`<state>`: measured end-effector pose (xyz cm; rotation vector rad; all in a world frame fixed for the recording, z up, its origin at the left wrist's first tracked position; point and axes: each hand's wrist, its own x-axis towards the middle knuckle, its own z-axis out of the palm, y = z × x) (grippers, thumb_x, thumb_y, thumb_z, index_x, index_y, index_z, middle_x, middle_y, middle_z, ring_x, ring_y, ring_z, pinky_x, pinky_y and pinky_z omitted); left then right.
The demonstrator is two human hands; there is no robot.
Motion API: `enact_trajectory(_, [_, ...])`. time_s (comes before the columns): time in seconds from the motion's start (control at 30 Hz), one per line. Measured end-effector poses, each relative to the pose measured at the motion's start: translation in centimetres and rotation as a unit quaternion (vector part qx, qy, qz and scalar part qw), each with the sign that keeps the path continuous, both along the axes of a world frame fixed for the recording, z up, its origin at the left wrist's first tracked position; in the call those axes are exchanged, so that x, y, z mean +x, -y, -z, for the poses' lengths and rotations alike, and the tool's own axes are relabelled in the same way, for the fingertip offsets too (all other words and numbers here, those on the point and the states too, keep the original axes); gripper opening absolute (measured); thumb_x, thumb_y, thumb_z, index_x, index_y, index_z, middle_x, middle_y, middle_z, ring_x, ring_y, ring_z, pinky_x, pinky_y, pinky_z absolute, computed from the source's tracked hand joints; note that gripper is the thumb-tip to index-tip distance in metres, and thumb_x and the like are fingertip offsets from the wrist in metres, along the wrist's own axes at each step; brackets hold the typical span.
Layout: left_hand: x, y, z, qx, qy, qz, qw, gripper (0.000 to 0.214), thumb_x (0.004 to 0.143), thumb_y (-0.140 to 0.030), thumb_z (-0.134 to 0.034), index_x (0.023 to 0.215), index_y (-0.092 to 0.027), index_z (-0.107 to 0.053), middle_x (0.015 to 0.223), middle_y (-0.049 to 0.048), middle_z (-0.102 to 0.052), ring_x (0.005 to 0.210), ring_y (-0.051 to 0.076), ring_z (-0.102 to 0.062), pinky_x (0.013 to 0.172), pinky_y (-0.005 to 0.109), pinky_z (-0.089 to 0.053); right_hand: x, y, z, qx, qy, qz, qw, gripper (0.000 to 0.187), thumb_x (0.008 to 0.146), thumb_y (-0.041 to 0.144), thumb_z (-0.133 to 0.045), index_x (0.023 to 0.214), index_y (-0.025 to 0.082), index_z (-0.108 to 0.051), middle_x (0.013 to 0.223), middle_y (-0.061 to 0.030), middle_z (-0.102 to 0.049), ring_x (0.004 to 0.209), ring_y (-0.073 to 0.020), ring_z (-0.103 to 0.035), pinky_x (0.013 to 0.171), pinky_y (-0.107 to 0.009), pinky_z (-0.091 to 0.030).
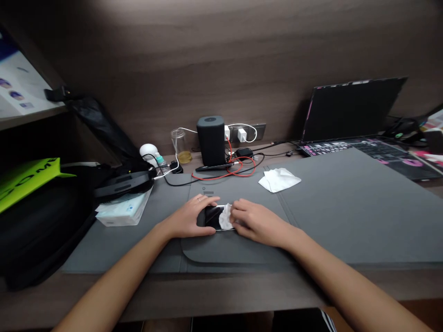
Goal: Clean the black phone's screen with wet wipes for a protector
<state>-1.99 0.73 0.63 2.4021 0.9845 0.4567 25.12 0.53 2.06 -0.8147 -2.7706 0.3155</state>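
A smartphone (212,217) with a dark, glossy screen lies on the grey mat, near its front edge. My left hand (188,217) grips its left end, thumb along the near edge and fingers along the far edge. Bunched in the closed fingers of my right hand (258,222) is a white tissue (225,217), pressed against the phone's screen. The right end of the phone is hidden under that hand and the tissue. Farther back and to the right, a second white tissue (279,180) lies crumpled on the mat.
The grey mat (346,212) covers much of the desk. Behind stand a black speaker (211,140), a glass jar (182,146) and tangled cables (242,167). A tissue pack (124,210) and black bag (44,226) are left; an open laptop (353,113) is back right.
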Motion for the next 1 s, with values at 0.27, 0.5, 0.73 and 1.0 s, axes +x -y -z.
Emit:
enact_trajectory(0.27, [0.0, 0.1, -0.1, 0.004, 0.000, 0.000, 1.000, 0.081, 0.081, -0.041, -0.077, 0.149, -0.027, -0.036, 0.135, 0.0099, -0.056, 0.123, 0.030, -0.050, 0.106, 0.047, -0.043, -0.7, 0.3, -0.1, -0.011, -0.016, -0.026, 0.999, 0.022, 0.101, 0.021, -0.046, 0.099, 0.016, -0.067, 0.096, -0.0087, -0.062, 0.089, -0.0207, -0.053, 0.078, -0.032, -0.045])
enact_trajectory(0.5, [0.0, 0.1, -0.1, 0.010, -0.001, -0.001, 1.000, 0.078, 0.082, -0.039, -0.077, 0.148, -0.026, -0.038, 0.137, 0.0099, -0.055, 0.123, 0.030, -0.050, 0.107, 0.045, -0.043, -0.8, 0.4, 0.2, 0.001, -0.010, -0.034, 0.999, 0.024, 0.101, 0.027, -0.051, 0.113, 0.014, -0.068, 0.104, -0.0113, -0.063, 0.093, -0.0223, -0.053, 0.081, -0.035, -0.047])
enact_trajectory(0.73, [-0.1, 0.1, 0.3, 0.013, -0.005, -0.007, 1.000, 0.079, 0.081, -0.043, -0.076, 0.148, -0.024, -0.039, 0.139, 0.0116, -0.054, 0.126, 0.032, -0.050, 0.107, 0.046, -0.042, -2.0, 0.8, 0.6, 0.020, -0.022, -0.032, 0.999, 0.031, 0.101, 0.034, -0.051, 0.120, 0.014, -0.065, 0.114, -0.0142, -0.061, 0.097, -0.0235, -0.054, 0.085, -0.038, -0.049])
enact_trajectory(1.0, [-0.1, 0.1, 0.3, 0.005, -0.009, -0.005, 1.000, 0.079, 0.082, -0.044, -0.075, 0.149, -0.026, -0.036, 0.147, 0.0111, -0.049, 0.132, 0.033, -0.045, 0.111, 0.049, -0.039, -2.5, 1.1, 0.4, 0.026, -0.014, -0.037, 0.999, 0.043, 0.098, 0.048, -0.056, 0.125, 0.014, -0.062, 0.118, -0.0152, -0.061, 0.102, -0.0261, -0.053, 0.087, -0.042, -0.050])
